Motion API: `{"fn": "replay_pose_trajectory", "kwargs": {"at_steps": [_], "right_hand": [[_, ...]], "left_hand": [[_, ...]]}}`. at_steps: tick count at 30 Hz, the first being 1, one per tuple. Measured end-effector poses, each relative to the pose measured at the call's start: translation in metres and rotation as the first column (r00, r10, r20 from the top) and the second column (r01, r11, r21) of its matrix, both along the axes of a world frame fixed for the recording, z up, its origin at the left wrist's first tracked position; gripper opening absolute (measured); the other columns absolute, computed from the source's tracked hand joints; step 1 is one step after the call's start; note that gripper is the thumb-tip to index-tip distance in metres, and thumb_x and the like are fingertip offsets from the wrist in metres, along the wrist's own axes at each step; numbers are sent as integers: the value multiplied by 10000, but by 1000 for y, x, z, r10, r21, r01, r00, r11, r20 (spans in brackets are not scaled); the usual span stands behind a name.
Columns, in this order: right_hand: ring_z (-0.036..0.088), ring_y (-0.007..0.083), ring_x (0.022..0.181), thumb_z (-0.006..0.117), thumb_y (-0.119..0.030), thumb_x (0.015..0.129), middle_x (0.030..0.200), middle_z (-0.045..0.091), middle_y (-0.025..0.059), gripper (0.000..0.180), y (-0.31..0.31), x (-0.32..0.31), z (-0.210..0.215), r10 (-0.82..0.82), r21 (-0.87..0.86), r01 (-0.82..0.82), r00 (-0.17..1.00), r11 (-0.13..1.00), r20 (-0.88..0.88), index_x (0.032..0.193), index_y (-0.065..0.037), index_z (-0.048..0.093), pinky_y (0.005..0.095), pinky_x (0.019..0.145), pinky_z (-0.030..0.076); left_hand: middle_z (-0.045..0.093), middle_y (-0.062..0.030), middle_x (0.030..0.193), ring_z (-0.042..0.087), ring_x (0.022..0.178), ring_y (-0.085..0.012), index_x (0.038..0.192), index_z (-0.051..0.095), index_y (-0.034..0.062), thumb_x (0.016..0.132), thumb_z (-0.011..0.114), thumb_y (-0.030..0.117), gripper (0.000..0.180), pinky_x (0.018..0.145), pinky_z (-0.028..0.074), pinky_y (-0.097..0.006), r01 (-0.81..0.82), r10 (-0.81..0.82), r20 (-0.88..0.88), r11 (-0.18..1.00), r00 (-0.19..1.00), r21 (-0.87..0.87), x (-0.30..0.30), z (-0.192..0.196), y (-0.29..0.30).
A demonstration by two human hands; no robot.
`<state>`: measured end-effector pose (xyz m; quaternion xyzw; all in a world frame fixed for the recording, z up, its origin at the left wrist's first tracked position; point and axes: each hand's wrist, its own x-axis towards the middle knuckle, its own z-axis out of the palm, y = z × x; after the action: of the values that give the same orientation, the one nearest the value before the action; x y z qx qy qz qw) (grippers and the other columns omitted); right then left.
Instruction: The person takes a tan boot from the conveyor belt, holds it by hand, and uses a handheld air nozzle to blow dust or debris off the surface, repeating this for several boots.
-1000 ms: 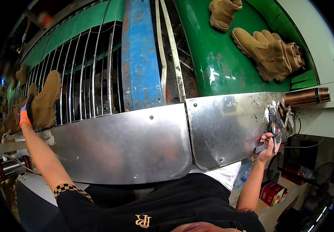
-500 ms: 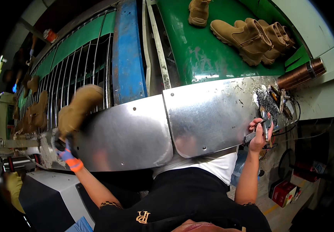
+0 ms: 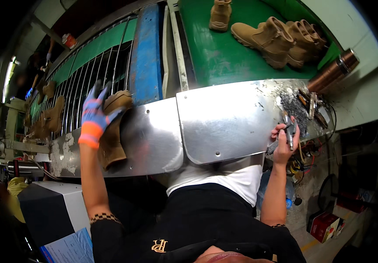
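Observation:
My left hand (image 3: 94,114) wears a blue-grey glove with orange bands and is open, its fingers spread over the rack's edge. A tan boot (image 3: 112,147) lies beside it on the metal bench plate (image 3: 156,136), toe toward the rack. The thumb reaches across the boot; whether it touches cannot be made out. At the right end of the bench my bare right hand (image 3: 284,142) is closed round a slim metal hand tool (image 3: 290,131). A heap of dark scraps (image 3: 295,109) lies just beyond that hand.
Several tan boots (image 3: 263,39) stand on the green surface (image 3: 206,65) at the far right. A copper-coloured flask (image 3: 334,70) lies near small tools (image 3: 314,105). More boots (image 3: 53,115) rest along the barred rack (image 3: 77,83). A blue beam (image 3: 147,57) separates the two sides.
The boot, held up by my left hand over the rack's edge, now lies on the bench plate. My left hand has risen and spread its fingers. My right hand keeps the tool.

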<state>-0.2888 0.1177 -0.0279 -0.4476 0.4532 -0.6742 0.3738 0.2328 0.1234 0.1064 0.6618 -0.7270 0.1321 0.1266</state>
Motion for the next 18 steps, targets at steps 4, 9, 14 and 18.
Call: {"fn": "replay_pose_trajectory", "kwargs": {"at_steps": [4, 9, 14, 18], "right_hand": [[600, 131, 755, 496, -35, 873, 940, 619, 71, 548, 4, 1, -1, 48, -17, -47, 998, 999, 47, 1395, 50, 351, 255, 677, 508], [623, 128, 757, 515, -19, 837, 909, 640, 70, 514, 11, -2, -1, 57, -9, -58, 998, 998, -26, 1340, 49, 434, 258, 676, 519], [586, 148, 812, 511, -70, 862, 948, 598, 84, 576, 14, -13, 0, 107, 22, -106, 994, 994, -38, 1392, 68, 332, 301, 778, 504], [598, 194, 895, 522, -80, 824, 962, 575, 96, 624, 7, -24, 9, 210, -24, -209, 976, 978, 61, 1398, 66, 325, 348, 852, 498]], "left_hand": [[577, -164, 1285, 575, 1138, -343, 1336, 521, 149, 666, 806, 467, 794, 971, 466, -402, -257, 246, 100, 770, 964, 584, -3, -20, -65], [657, -114, 1126, 646, 1012, -289, 1273, 556, 108, 659, 843, 316, 708, 894, 518, -368, 155, -116, -182, 965, 976, 212, -42, -23, -8], [617, -137, 1210, 603, 1092, -230, 1289, 539, -7, 744, 801, 74, 610, 971, 478, -356, 23, -156, -377, 943, 913, -333, -81, 45, 68], [581, -183, 1250, 592, 1114, -267, 1352, 456, -45, 913, 622, 339, 607, 921, 509, -358, -127, -447, -714, 795, 539, -594, -84, 51, 97]]}}
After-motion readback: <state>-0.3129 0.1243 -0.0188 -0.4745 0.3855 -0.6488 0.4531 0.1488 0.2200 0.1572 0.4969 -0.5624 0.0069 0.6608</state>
